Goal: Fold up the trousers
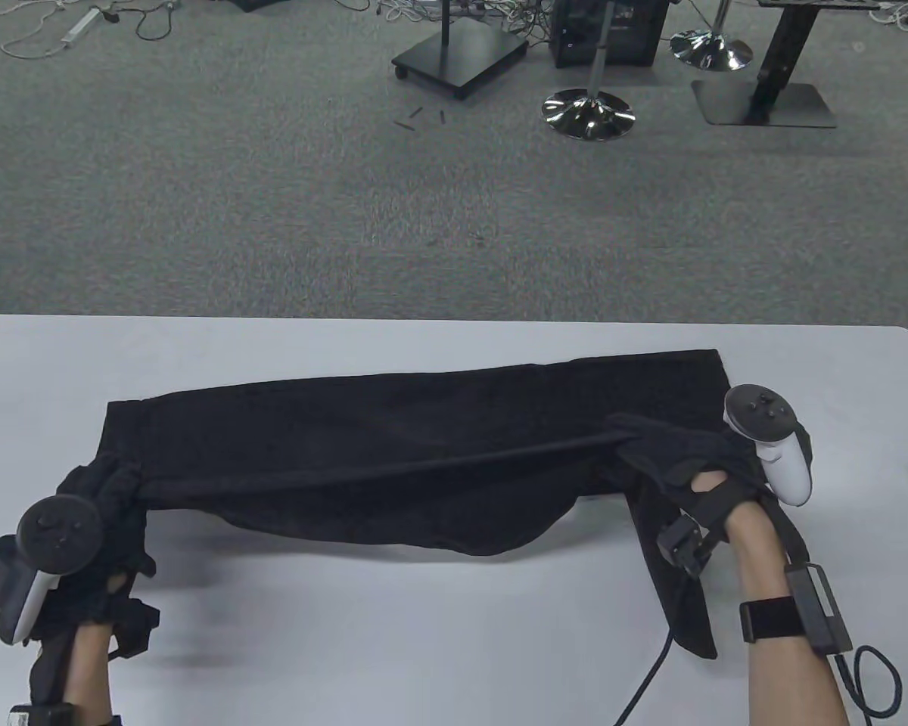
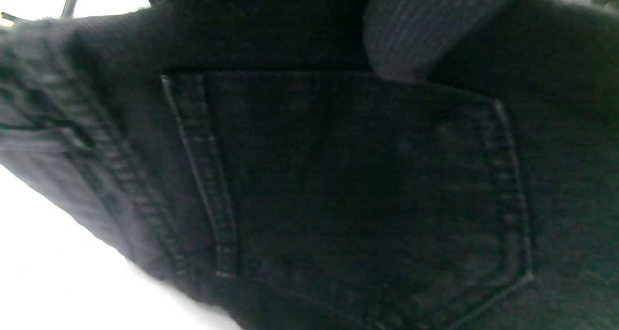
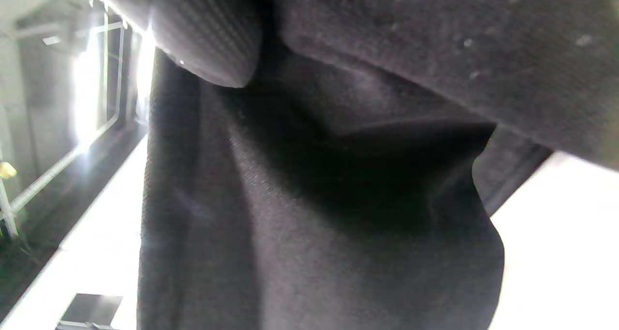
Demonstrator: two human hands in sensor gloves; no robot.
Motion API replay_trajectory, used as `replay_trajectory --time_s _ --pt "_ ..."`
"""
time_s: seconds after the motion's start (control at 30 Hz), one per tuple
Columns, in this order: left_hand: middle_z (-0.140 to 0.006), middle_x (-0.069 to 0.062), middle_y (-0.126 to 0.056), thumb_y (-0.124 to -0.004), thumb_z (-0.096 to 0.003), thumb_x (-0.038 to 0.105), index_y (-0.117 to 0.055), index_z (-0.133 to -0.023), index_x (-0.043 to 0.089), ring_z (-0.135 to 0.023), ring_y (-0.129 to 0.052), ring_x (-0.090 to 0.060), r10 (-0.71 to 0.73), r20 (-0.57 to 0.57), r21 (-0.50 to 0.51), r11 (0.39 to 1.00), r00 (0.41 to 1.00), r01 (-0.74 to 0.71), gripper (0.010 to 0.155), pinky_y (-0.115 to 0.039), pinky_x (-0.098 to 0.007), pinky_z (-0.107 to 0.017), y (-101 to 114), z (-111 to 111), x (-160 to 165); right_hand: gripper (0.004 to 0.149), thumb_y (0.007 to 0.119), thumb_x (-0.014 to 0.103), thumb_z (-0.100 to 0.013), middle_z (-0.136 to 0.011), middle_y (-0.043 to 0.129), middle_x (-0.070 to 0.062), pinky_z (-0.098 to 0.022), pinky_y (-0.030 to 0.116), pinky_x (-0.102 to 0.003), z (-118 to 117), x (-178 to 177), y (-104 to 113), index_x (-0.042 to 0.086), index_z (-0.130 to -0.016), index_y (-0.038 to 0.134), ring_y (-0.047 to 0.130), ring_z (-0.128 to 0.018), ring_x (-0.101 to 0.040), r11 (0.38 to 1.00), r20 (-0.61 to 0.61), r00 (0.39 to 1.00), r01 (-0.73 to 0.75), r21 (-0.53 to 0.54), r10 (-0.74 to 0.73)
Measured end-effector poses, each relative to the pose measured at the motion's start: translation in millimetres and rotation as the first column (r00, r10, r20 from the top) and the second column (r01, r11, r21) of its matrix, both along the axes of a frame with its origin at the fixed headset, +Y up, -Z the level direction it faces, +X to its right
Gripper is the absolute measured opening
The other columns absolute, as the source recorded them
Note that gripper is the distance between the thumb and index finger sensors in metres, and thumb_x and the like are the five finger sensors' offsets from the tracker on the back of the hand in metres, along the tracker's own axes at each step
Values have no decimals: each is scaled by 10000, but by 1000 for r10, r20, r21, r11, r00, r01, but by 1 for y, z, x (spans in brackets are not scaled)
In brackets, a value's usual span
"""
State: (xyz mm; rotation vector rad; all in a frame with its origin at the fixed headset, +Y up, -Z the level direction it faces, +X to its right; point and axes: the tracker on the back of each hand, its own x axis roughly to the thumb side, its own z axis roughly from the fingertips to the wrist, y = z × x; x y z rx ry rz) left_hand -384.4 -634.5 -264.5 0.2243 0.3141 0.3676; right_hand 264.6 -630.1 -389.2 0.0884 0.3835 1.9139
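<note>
Black trousers [image 1: 424,423] lie lengthwise across the white table [image 1: 393,635], waist at the left, leg ends at the right. My left hand [image 1: 98,522] grips the bunched waist end at the left and holds it lifted. My right hand [image 1: 673,446] grips the leg end at the right. A taut raised edge of cloth runs between the two hands, with cloth sagging below it. A strip of leg hangs down toward the table's front edge at the right. The left wrist view shows a back pocket [image 2: 358,185] under a gloved fingertip [image 2: 411,35]. The right wrist view shows hanging cloth [image 3: 314,223] under a fingertip [image 3: 208,39].
The table's far edge [image 1: 439,321] lies just behind the trousers, with grey carpet beyond. Chair bases [image 1: 589,113] and stands [image 1: 461,57] sit far back on the floor. A cable [image 1: 651,673] runs from my right wrist over the table's front.
</note>
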Motion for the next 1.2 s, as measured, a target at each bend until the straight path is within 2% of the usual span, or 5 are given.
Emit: replay_trajectory --time_s 0.33,0.6,1.0,1.1,1.2 --pt "-1188 150 -612 -766 -582 449 -754 -1045 357 -1209 -566 -220 -97 -4 41 994 995 97 472 -500 -588 -869 4 -55 22 494 750 373 -546 -1131 548 -59 -764 314 -668 -22 -7 -4 268 -1014 633 417 -1099 -363 967 224 945 -253 38 238" --pt "-1223 175 -474 -728 -578 466 -672 -1084 432 -1241 -374 -185 -210 69 -145 965 975 218 510 -371 -588 -886 -53 -108 51 534 709 426 -551 -1176 346 30 -771 181 -648 -52 -39 -57 396 -1040 496 195 -1126 -286 926 264 892 -377 -11 366" --pt "-1232 177 -384 -654 -575 511 -497 -1136 467 -1237 -306 -189 -178 111 -415 886 978 208 584 -287 -582 -882 -133 -131 50 544 670 469 -549 -1181 251 86 -756 72 -625 -74 -42 -143 468 -1037 429 100 -1117 -252 828 160 827 -485 -281 538" --pt "-1224 168 -394 -674 -565 508 -443 -1143 455 -1228 -300 -184 -166 117 -523 828 979 203 625 -229 -559 -876 -150 -137 55 532 680 478 -543 -1175 227 129 -750 75 -624 -75 -45 -156 492 -1027 458 97 -1114 -253 796 135 804 -522 -306 579" --pt "-1218 161 -457 -649 -567 521 -418 -1148 449 -1225 -406 -179 -212 114 -536 809 971 240 629 -249 -563 -876 -152 -142 58 531 681 476 -540 -1177 267 130 -753 85 -625 -77 -49 -159 465 -1030 477 108 -1116 -249 776 114 788 -550 -309 604"
